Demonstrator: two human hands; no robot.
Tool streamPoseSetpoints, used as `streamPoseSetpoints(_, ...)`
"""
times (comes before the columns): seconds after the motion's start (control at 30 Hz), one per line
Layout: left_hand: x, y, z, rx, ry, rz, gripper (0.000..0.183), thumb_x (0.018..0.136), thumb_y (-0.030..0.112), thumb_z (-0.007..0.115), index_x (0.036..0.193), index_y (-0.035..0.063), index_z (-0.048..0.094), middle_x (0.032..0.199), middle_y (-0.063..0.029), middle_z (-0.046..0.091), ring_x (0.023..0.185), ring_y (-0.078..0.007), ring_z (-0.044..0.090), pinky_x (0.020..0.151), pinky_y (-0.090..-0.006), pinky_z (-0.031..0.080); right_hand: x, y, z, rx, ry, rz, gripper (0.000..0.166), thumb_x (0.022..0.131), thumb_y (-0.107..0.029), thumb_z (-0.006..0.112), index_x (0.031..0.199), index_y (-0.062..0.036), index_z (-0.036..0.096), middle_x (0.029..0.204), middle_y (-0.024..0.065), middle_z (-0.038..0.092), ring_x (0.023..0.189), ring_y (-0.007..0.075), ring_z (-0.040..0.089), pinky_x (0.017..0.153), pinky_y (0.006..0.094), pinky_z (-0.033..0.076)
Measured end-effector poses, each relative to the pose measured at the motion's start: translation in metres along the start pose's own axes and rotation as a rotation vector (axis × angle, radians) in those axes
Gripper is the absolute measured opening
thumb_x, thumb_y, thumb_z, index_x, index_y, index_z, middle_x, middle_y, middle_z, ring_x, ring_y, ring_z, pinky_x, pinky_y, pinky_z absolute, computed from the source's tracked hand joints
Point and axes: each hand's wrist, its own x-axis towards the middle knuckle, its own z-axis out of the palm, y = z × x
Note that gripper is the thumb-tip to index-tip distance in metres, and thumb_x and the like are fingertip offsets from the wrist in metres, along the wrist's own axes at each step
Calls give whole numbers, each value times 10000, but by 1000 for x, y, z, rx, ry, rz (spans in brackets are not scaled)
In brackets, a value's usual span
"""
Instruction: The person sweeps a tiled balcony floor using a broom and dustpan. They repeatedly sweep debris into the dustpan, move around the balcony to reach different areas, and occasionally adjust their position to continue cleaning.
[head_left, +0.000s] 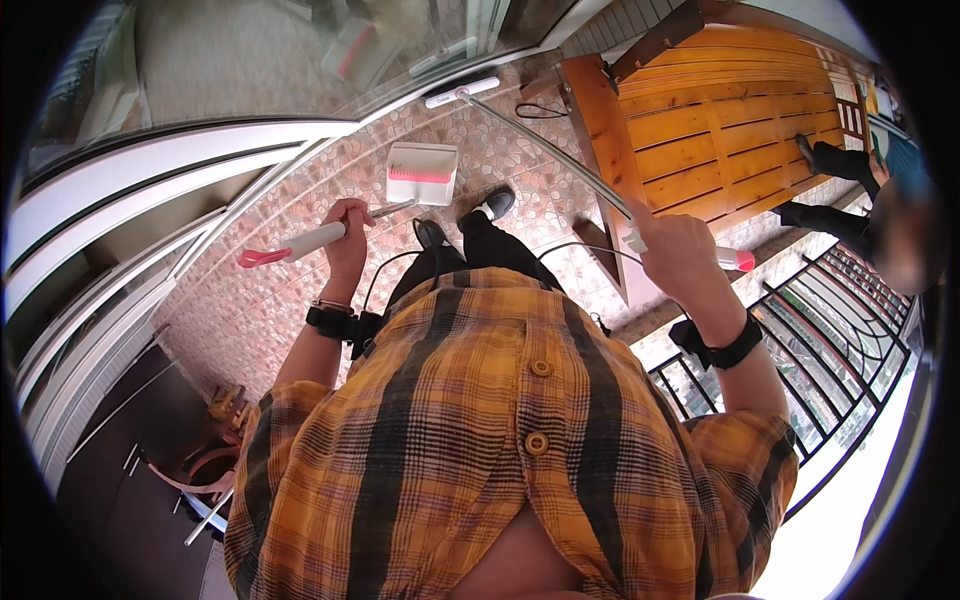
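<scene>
My left hand (348, 244) is closed around the white handle of a long-handled dustpan (424, 193), whose red hanging loop points to the left. The white pan rests on the floor ahead of my feet, with a row of red comb teeth across it. In my right hand (679, 255) is the pole of a broom (551, 150), its grey shaft slanting away to the upper left. The broom's white head (462, 93) lies by the glass door's bottom frame; its bristles are hidden. A red end cap shows beyond my right hand.
Pebble-patterned tiles (300, 217) cover the floor. White sliding-door tracks (187, 157) run along the left. A slatted wooden platform (690, 142) stands at right, with a seated person (832, 187) beyond it. Black railings (817, 352) border the right side. A dark cabinet (112, 435) is lower left.
</scene>
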Motion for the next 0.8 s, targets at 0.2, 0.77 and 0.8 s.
streamPoseSetpoints(0.2, 8, -15, 4, 102, -108, -30, 124, 876, 10, 458, 843, 13, 578, 657, -26, 568, 618, -85, 537, 593, -226, 407, 32, 1, 59, -24, -61, 18, 575, 740, -24, 553, 1299, -84, 432, 695, 149, 635, 712, 351, 640, 640, 453, 491)
streamPoseSetpoints(0.77, 15, -32, 3, 75, -106, -3, 127, 896, 38, 458, 847, 1, 569, 648, -46, 570, 612, -101, 551, 585, -248, 438, 51, -15, 66, 20, -100, -105, 596, 725, -41, 570, 1303, -39, 424, 741, 167, 643, 716, 349, 639, 640, 451, 497)
streamPoseSetpoints(0.8, 17, -33, 2, 60, -103, -11, 128, 895, 35, 457, 848, 0, 571, 650, -47, 570, 614, -100, 552, 586, -249, 440, 52, -22, 64, 11, -137, -103, 610, 721, -41, 571, 1312, -34, 421, 734, 165, 642, 714, 350, 639, 641, 449, 496)
